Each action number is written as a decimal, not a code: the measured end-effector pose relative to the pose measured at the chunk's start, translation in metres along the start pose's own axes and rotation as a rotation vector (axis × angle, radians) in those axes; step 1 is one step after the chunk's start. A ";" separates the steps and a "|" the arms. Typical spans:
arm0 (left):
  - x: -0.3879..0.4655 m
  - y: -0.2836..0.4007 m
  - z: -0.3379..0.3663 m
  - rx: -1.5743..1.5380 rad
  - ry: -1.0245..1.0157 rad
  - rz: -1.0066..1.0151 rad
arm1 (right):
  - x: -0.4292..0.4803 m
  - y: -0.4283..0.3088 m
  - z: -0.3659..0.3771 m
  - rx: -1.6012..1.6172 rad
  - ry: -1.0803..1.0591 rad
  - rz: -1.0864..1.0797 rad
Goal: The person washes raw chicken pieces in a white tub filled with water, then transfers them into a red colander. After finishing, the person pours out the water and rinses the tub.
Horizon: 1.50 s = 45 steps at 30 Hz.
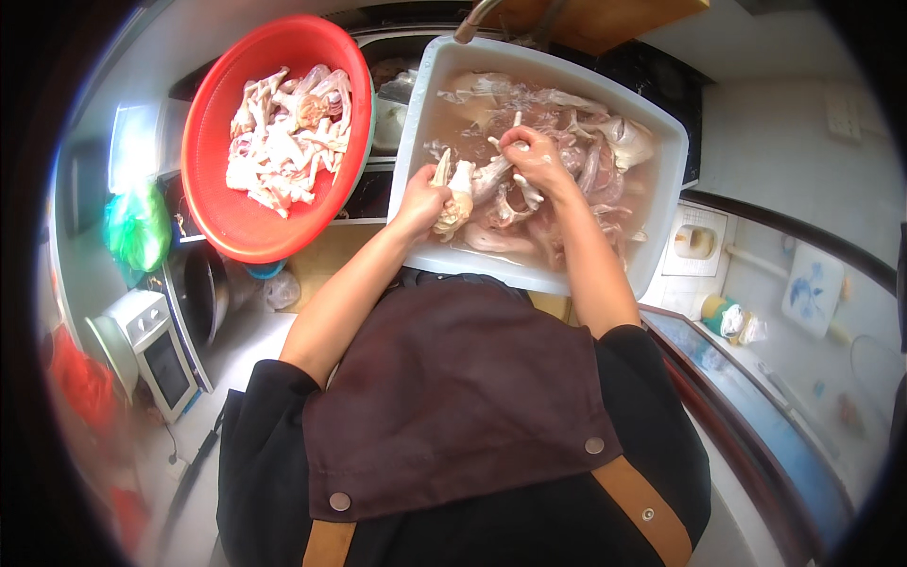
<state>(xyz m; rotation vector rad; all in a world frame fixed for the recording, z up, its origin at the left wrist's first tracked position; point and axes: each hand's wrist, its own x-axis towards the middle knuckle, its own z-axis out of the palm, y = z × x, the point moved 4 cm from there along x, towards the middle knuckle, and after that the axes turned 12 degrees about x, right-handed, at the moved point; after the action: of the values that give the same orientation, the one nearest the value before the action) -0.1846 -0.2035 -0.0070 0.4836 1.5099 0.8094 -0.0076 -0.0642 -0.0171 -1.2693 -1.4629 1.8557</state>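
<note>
A white plastic tub (662, 234) in front of me holds cloudy pinkish water and several pieces of raw, plucked poultry (602, 173), partly submerged. My left hand (423, 202), at the tub's near left side, is closed around a pale poultry piece (460, 195) with a yellowish, ragged lower end. Over the tub's middle, my right hand (535, 159) pinches a poultry foot (499, 170) between thumb and fingers. Its fingertips partly hide the foot. Whether both hands grip parts of one carcass cannot be made out.
To the left, a red plastic colander basket (283, 237) contains a heap of pale poultry pieces (287, 142). A metal faucet spout (473, 25) hangs over the tub's far rim. A black wok (202, 290) and a white oven-like appliance (159, 354) stand at lower left.
</note>
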 end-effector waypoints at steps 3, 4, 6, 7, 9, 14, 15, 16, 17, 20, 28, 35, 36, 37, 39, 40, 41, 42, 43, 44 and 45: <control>-0.007 0.013 0.001 0.006 0.001 0.068 | -0.024 -0.022 -0.017 0.163 0.053 -0.001; -0.008 0.017 -0.002 0.018 -0.008 0.090 | -0.031 -0.028 -0.023 0.221 0.069 -0.031; -0.012 0.029 -0.004 -0.006 -0.033 0.099 | -0.042 -0.045 -0.033 0.294 0.085 -0.096; -0.012 0.034 -0.003 -0.090 -0.071 0.109 | -0.046 -0.050 -0.039 0.330 0.092 -0.129; -0.018 0.042 -0.002 -0.181 -0.049 0.074 | -0.053 -0.052 -0.050 0.324 0.097 -0.122; -0.018 0.049 0.000 -0.252 -0.089 0.080 | -0.060 -0.055 -0.059 0.212 0.107 -0.034; -0.018 0.048 0.000 -0.269 -0.087 0.074 | -0.060 -0.054 -0.060 0.222 0.125 -0.023; -0.016 0.046 -0.001 -0.282 -0.099 0.075 | -0.057 -0.052 -0.068 0.326 0.144 -0.046; -0.012 0.043 -0.003 -0.296 -0.109 0.077 | -0.058 -0.052 -0.075 0.342 0.159 -0.067; 0.009 0.020 -0.007 -0.463 -0.309 0.130 | -0.054 -0.073 -0.065 0.404 0.130 -0.111; -0.061 0.122 -0.042 -0.490 -0.103 0.424 | -0.042 -0.130 0.031 0.589 0.084 -0.184; -0.111 0.132 -0.200 0.058 0.295 0.514 | 0.002 -0.214 0.228 0.310 -0.076 -0.466; -0.097 0.119 -0.216 0.187 0.241 0.433 | 0.021 -0.220 0.253 0.349 -0.087 -0.518; -0.089 0.105 -0.227 0.315 0.191 0.349 | 0.035 -0.231 0.275 0.320 -0.099 -0.506; -0.076 0.085 -0.243 0.380 0.212 0.230 | 0.086 -0.234 0.306 -0.055 -0.038 -0.422; -0.063 0.072 -0.252 0.465 0.252 0.253 | 0.117 -0.225 0.319 -0.117 -0.132 -0.404; -0.051 0.069 -0.258 0.550 0.286 0.279 | 0.136 -0.218 0.326 -0.180 -0.220 -0.382; -0.058 0.076 -0.257 0.503 0.314 0.285 | 0.139 -0.217 0.324 -0.312 -0.195 -0.442; -0.067 0.083 -0.263 0.511 0.381 0.343 | 0.134 -0.217 0.323 -0.442 -0.176 -0.496; -0.074 0.090 -0.272 0.521 0.443 0.403 | 0.128 -0.218 0.318 -0.573 -0.152 -0.547; -0.079 0.091 -0.285 0.523 0.516 0.464 | 0.115 -0.217 0.307 -0.409 -0.198 -0.506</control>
<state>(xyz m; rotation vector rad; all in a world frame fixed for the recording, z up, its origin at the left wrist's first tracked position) -0.4698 -0.2571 0.1016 1.1056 2.1454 0.9353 -0.3660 -0.0561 0.1433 -0.7753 -2.1160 1.4158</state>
